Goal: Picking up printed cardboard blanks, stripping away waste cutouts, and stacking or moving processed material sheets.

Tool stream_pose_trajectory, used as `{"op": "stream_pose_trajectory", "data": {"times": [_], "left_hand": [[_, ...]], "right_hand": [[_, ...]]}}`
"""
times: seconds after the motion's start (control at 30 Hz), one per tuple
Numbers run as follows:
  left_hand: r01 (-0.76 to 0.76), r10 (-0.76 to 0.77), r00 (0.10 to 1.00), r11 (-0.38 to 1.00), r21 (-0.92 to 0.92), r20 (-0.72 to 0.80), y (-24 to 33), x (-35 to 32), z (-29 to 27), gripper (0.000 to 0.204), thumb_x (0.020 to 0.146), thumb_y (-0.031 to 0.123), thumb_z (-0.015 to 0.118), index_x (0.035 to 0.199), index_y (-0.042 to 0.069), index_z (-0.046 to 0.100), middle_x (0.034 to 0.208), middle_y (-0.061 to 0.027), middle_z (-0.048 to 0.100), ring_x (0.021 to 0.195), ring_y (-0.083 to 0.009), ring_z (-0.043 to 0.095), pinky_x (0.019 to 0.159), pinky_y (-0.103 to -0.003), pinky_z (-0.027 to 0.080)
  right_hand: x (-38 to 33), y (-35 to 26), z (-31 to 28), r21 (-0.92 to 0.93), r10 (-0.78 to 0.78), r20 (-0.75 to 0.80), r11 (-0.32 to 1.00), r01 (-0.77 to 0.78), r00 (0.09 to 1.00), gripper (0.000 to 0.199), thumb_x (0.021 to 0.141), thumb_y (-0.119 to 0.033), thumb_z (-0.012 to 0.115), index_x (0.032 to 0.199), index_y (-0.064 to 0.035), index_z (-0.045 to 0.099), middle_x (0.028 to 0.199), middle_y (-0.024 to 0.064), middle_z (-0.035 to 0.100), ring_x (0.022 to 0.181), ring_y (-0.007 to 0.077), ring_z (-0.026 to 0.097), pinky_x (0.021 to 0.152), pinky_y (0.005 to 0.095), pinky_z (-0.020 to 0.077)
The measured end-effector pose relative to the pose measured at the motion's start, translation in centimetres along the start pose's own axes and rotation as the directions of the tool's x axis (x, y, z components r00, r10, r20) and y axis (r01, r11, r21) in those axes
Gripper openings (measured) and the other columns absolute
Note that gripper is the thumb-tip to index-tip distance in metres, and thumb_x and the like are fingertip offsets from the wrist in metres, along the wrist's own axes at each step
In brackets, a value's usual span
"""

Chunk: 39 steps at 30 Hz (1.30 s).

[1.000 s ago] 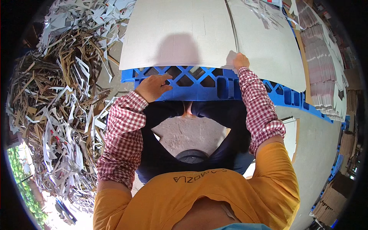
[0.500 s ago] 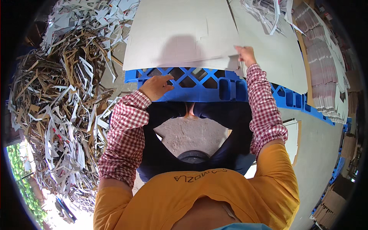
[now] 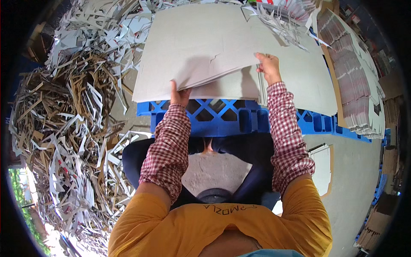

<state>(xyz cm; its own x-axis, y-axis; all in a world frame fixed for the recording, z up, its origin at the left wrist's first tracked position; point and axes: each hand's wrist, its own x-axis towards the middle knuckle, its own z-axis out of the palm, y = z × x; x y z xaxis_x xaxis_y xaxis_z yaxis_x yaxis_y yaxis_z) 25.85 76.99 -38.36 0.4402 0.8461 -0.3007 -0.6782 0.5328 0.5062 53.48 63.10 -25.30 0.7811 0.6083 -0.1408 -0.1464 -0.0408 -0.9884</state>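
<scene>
In front of me a stack of large pale grey cardboard sheets (image 3: 192, 38) lies on a blue plastic pallet (image 3: 214, 124). My right hand (image 3: 269, 68) grips the near right corner of the top sheets, thumb above, and holds that edge raised. At the near edge, farther left, my left hand (image 3: 180, 93) is closed on the same sheets, its thumb on top and its fingers hidden beneath. A gap with shadow shows between the lifted edge and the sheets under it. A second pale stack (image 3: 308, 81) adjoins on the right.
A high heap of brown and white paper strips (image 3: 72, 111) fills the left side. More white trimmings (image 3: 278, 25) lie on the sheets at the far right. Beyond the right stack stand piles of printed cardboard (image 3: 349, 77). Pale boards (image 3: 321, 167) lie on the floor (image 3: 351, 180) at right.
My left hand has moved forward from above the pallet's edge and taken hold of the cardboard sheets. My right hand keeps the corner, and the raised edge now stands higher.
</scene>
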Motion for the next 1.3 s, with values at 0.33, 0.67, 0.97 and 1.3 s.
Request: {"op": "stream_pose_trajectory", "data": {"times": [0.33,0.67,0.97,1.3], "left_hand": [[-0.226,0.22,0.969,0.621,0.751,0.11,4.8,3.3,11.8,0.03,0.075,0.01,0.051,0.1,-0.005,0.044,0.096,-0.0136,0.05,0.089,-0.0245,0.051,0.077,-0.036,0.044],[0.059,-0.029,0.991,0.973,0.225,-0.133,3.2,2.0,0.4,0.028,0.08,0.015,0.044,0.104,0.002,0.042,0.099,-0.0133,0.05,0.09,-0.0251,0.051,0.074,-0.04,0.045],[-0.064,0.092,0.995,0.839,0.541,-0.025,11.0,-8.9,3.9,0.03,0.077,0.006,0.045,0.105,-0.001,0.039,0.096,-0.0143,0.051,0.079,-0.0254,0.056,0.061,-0.035,0.052],[-0.086,-0.02,0.984,0.823,0.562,0.179,12.3,-24.4,0.3,0.027,0.077,0.005,0.044,0.103,-0.002,0.04,0.088,-0.0111,0.053,0.064,-0.0161,0.056,0.035,-0.019,0.039]], "right_hand": [[1.0,9.4,-5.3,-0.128,0.311,-0.067,0.94,-0.317,0.948,0.022,0.069,-0.023,0.06,0.061,-0.0052,0.049,0.05,-0.0029,0.037,0.04,0.0077,0.035,0.034,0.024,0.036],[-1.9,1.0,-0.6,-0.118,-0.139,-0.087,0.985,0.128,0.986,0.028,0.069,-0.023,0.059,0.075,0.0032,0.05,0.058,0.0002,0.043,0.046,0.0087,0.04,0.034,0.0232,0.037],[-10.8,2.3,-6.8,-0.486,0.527,0.338,0.807,-0.335,0.78,0.041,0.076,-0.038,0.052,0.081,0.0026,0.051,0.056,0.0092,0.054,0.045,0.0123,0.052,0.042,0.0276,0.0457],[-9.2,11.6,-6.8,-0.843,0.202,0.169,0.537,0.035,0.965,0.048,0.067,-0.034,0.059,0.09,0.0075,0.051,0.087,0.0223,0.055,0.082,0.0311,0.054,0.069,0.0358,0.0439]]}}
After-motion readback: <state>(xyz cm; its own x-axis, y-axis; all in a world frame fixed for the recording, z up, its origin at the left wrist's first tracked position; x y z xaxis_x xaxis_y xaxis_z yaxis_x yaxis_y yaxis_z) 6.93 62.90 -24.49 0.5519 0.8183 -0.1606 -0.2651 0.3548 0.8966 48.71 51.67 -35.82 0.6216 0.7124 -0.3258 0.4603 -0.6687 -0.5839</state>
